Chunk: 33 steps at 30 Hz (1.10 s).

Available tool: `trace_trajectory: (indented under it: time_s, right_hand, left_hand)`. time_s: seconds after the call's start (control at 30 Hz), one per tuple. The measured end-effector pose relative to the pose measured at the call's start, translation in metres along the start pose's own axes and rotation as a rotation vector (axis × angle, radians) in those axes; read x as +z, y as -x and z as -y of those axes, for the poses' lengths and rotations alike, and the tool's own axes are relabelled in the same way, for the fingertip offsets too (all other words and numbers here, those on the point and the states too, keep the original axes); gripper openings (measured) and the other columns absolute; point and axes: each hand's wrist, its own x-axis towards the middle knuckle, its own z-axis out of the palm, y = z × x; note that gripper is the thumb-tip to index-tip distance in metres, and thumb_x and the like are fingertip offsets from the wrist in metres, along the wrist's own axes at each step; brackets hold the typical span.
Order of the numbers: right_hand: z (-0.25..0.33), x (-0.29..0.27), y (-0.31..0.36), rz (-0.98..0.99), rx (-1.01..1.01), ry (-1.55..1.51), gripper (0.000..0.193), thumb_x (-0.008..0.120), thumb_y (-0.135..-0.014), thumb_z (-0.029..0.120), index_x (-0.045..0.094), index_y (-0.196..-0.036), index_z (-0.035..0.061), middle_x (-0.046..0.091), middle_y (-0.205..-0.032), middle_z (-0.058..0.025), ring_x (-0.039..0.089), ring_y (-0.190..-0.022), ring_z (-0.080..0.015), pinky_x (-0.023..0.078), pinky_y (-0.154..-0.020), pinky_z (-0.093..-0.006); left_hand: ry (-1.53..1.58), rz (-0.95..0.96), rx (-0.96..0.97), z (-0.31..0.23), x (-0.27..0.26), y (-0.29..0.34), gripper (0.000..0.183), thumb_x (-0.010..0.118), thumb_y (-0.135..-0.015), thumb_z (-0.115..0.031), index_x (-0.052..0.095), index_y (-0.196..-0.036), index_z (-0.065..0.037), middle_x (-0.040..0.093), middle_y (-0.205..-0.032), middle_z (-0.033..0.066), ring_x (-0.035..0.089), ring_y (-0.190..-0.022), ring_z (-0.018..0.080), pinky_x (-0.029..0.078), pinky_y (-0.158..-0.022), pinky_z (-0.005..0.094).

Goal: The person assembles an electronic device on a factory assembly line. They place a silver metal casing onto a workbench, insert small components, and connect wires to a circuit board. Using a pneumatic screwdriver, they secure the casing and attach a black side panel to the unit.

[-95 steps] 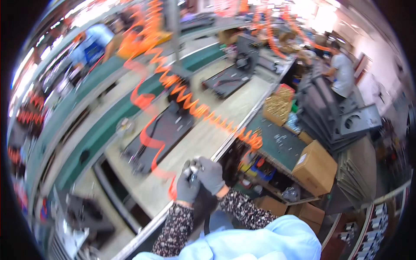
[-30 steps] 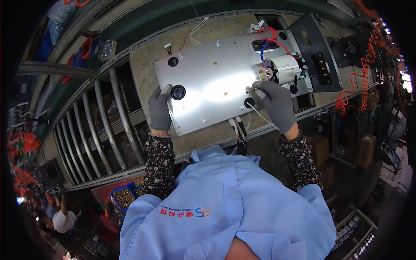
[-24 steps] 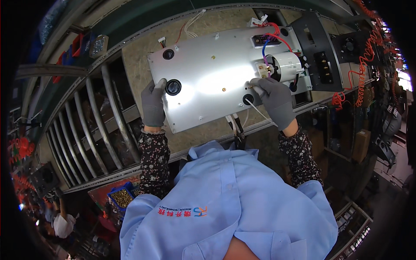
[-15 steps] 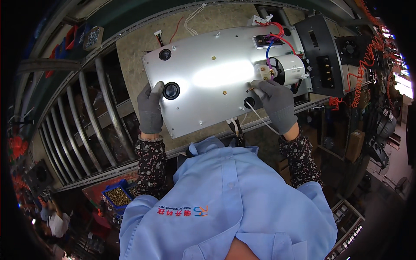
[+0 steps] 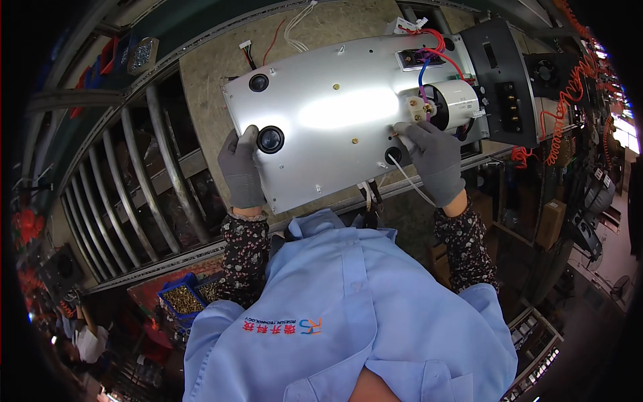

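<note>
A silver sheet-metal panel [image 5: 308,154] lies in front of me, with round black grommets and small brass standoffs on it. My left hand [image 5: 242,171], in a grey glove, grips its left edge, thumb on top beside the larger black grommet [image 5: 270,139]. Over the panel's right part, my gloved right hand [image 5: 434,161] is closed in a pinch; a small brass-coloured bit shows at its fingertips, too small to name. Next to those fingers sit a white cylindrical motor [image 5: 458,105] and a grommet [image 5: 393,155] with a white cable through it.
A dark end plate [image 5: 495,87] stands at the panel's right, with red and blue wires [image 5: 435,48] near it. Metal roller bars [image 5: 167,154] run at left. Blue bins of brass parts [image 5: 181,299] sit lower left. Coiled red hoses [image 5: 569,100] hang at right.
The panel has shifted slightly to the right, and my left hand has moved along with it. My right hand keeps its pinch and has moved a little right.
</note>
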Motion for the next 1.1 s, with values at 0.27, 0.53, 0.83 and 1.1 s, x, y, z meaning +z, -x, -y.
trace_trajectory:
  time_s: [0.27,0.53,0.83,1.1]
  right_hand:
    - [-0.001,0.002,0.001,-0.076,-0.013,0.002,0.013,0.058,-0.077,0.015,0.063,-0.089,0.0118,0.060,-0.078,-0.0076,0.059,-0.068,-0.0251,0.045,-0.057,-0.0309]
    - [0.002,0.003,0.001,-0.065,-0.018,0.065,0.011,0.058,-0.076,0.014,0.062,-0.085,0.0085,0.060,-0.077,-0.0072,0.059,-0.067,-0.0255,0.046,-0.058,-0.0318]
    - [0.001,0.006,-0.007,0.006,-0.057,0.059,0.010,0.057,-0.075,0.013,0.062,-0.083,0.0089,0.060,-0.073,-0.0086,0.059,-0.065,-0.0260,0.046,-0.058,-0.0336]
    - [0.012,0.004,-0.017,0.113,-0.196,0.355,0.007,0.059,-0.070,0.011,0.061,-0.076,0.0086,0.060,-0.069,-0.0081,0.060,-0.064,-0.0263,0.047,-0.059,-0.0345]
  left_hand:
    - [0.078,0.041,0.018,0.004,0.006,-0.010,0.026,0.057,-0.078,-0.016,0.059,-0.093,0.004,0.058,-0.082,0.0042,0.050,-0.074,0.0096,0.039,-0.069,0.0226]
    - [0.039,0.049,0.002,0.007,0.004,-0.012,0.023,0.057,-0.077,-0.015,0.059,-0.089,0.004,0.057,-0.078,0.0034,0.049,-0.070,0.0089,0.039,-0.066,0.0224]
    - [0.091,0.123,0.033,0.006,0.000,-0.017,0.023,0.055,-0.078,-0.014,0.058,-0.092,0.005,0.058,-0.080,0.0043,0.051,-0.071,0.0093,0.041,-0.066,0.0222]
    - [0.120,0.137,-0.010,0.003,-0.004,-0.013,0.025,0.054,-0.079,-0.014,0.058,-0.094,0.005,0.059,-0.081,0.0057,0.053,-0.071,0.0096,0.041,-0.065,0.0225]
